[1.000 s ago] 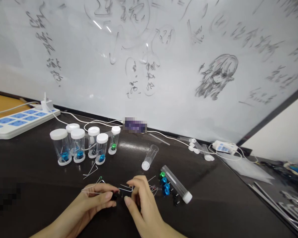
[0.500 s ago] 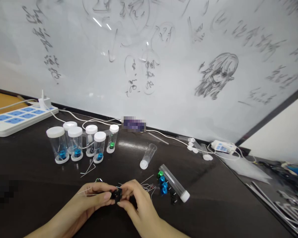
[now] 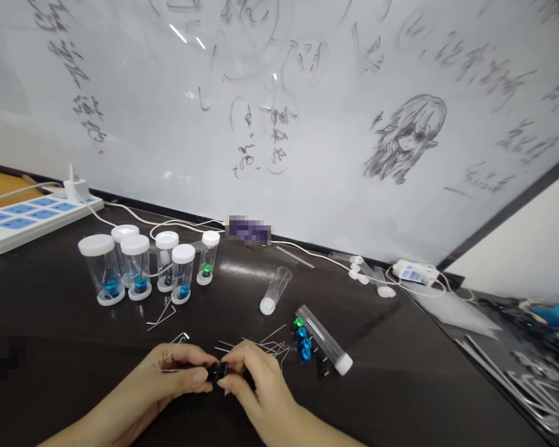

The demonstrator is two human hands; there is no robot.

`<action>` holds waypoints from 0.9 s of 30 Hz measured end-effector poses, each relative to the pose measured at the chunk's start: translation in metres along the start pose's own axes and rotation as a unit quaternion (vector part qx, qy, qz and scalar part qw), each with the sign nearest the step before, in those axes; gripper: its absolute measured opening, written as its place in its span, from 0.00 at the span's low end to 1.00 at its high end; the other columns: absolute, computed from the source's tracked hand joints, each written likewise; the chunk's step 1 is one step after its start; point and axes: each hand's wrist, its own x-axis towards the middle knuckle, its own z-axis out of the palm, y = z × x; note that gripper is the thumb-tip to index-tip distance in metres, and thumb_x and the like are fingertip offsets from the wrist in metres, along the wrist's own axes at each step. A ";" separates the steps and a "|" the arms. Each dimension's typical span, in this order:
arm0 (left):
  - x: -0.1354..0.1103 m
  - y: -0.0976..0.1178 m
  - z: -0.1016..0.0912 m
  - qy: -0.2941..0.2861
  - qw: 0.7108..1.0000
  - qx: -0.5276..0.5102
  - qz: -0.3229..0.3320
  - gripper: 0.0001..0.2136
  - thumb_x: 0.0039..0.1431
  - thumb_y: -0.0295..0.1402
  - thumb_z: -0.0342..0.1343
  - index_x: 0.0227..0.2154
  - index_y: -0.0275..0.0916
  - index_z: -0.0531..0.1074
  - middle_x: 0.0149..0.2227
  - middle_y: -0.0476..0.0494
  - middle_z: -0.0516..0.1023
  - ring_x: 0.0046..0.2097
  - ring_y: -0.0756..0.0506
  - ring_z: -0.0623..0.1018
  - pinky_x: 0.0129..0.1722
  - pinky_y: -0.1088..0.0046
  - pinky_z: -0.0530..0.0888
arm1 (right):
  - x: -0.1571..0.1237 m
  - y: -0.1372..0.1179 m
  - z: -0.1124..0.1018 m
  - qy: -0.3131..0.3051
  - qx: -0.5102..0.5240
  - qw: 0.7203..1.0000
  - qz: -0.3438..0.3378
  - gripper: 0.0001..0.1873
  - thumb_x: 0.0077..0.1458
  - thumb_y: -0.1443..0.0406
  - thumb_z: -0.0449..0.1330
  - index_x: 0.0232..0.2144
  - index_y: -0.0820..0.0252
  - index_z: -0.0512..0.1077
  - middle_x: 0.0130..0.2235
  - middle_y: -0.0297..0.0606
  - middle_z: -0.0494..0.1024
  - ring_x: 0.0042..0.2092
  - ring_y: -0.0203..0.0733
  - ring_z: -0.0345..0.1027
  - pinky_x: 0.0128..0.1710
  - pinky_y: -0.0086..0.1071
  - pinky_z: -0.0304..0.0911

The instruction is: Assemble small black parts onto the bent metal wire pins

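Observation:
My left hand and my right hand meet low in the view, both pinching a small black part between thumb and fingers. A thin wire sticks out leftward from my left hand. Loose bent wires lie just beyond my right hand. To the right lie blue and green knobs beside a clear tube with a white cap lying on its side.
Several capped clear vials holding blue or green knobs stand at the left. An open tube lies mid-table. A white power strip and cables run along the whiteboard. Loose caps sit at the right.
My right hand has closed in on the black part held by my left hand; both now pinch it together. The view has shifted slightly down and right.

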 end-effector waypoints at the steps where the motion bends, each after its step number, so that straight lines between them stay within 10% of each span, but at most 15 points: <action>1: 0.001 0.000 0.000 -0.003 1.000 0.003 0.001 0.10 0.38 0.33 0.71 0.26 0.36 0.81 0.31 0.41 0.81 0.35 0.43 0.78 0.38 0.72 0.75 | 0.000 0.000 0.000 0.000 -0.001 1.000 0.001 0.03 0.59 0.70 0.57 0.36 0.58 0.69 0.31 0.31 0.70 0.33 0.35 0.67 0.35 0.27 0.62; 27: 0.000 0.000 -0.002 -0.052 0.999 0.007 0.000 0.10 0.44 0.36 0.68 0.29 0.36 0.81 0.30 0.42 0.81 0.35 0.44 0.77 0.38 0.73 0.72 | -0.003 0.000 0.003 0.004 -0.018 1.000 0.001 0.07 0.57 0.65 0.60 0.39 0.57 0.67 0.32 0.32 0.72 0.32 0.36 0.67 0.34 0.28 0.63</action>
